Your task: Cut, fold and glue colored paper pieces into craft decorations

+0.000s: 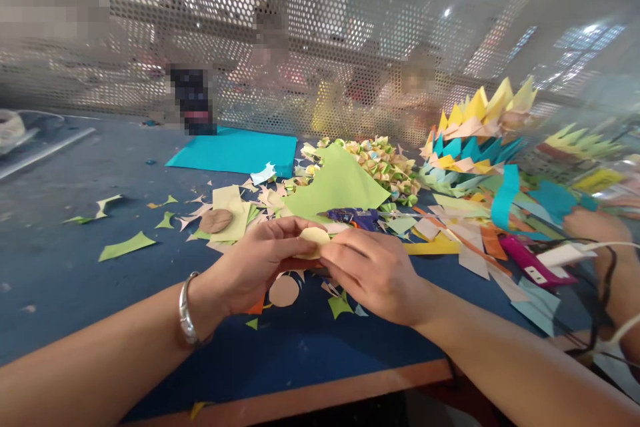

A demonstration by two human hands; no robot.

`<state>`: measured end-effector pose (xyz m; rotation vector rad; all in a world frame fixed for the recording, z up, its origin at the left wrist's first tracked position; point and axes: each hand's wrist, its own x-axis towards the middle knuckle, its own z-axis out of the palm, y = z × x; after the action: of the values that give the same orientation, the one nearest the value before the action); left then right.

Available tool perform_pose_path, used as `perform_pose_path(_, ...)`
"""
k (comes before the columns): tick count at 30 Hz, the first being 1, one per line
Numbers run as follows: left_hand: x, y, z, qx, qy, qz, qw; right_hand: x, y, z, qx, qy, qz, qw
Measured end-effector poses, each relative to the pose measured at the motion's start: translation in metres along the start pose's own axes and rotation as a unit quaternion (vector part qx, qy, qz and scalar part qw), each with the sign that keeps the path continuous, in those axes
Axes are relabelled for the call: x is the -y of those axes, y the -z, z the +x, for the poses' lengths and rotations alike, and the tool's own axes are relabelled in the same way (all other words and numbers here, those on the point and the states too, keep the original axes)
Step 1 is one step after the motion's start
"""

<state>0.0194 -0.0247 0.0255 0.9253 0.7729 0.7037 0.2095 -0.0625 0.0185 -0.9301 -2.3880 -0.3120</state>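
Note:
Between my two hands, above the blue table, is a pale yellow paper disc (315,240). My left hand (260,260), with a silver bangle at the wrist, pinches the disc's left side. The fingers of my right hand (373,270) are closed on its right edge. Just beyond them lies a purple glue gun (357,217), in front of a large green paper piece (337,180). A peach paper circle (284,291) rests on the table below my left hand. A brown round piece (216,221) sits on pale yellow paper to the left.
Paper scraps (127,245) litter the blue table (60,293). A teal sheet (235,150) lies at the back, near a mesh panel (320,33). Folded paper pieces (480,140) are stacked at the right. A magenta power strip (535,263) with cables and another person's hand (595,227) are far right.

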Motion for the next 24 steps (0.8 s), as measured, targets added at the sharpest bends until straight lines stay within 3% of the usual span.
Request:
perform_pose_path(7,0.0020,0.0051,0.0031,0.018,-0.031,0.027,0.999,-0.0040,-0.0034,0.0017,-0.029,-0.127,0.196,0.972)
perform_pose_path(15,0.0031,0.0036,0.0000,0.048,-0.086,0.066,0.993,-0.0066,-0.0034,0.0041,-0.033,-0.214,0.257,0.942)
perform_pose_path(24,0.0083,0.0087,0.0039,0.027,-0.147,0.194,0.970,-0.0058,-0.0058,0.0041,-0.034,-0.243,0.303,0.921)
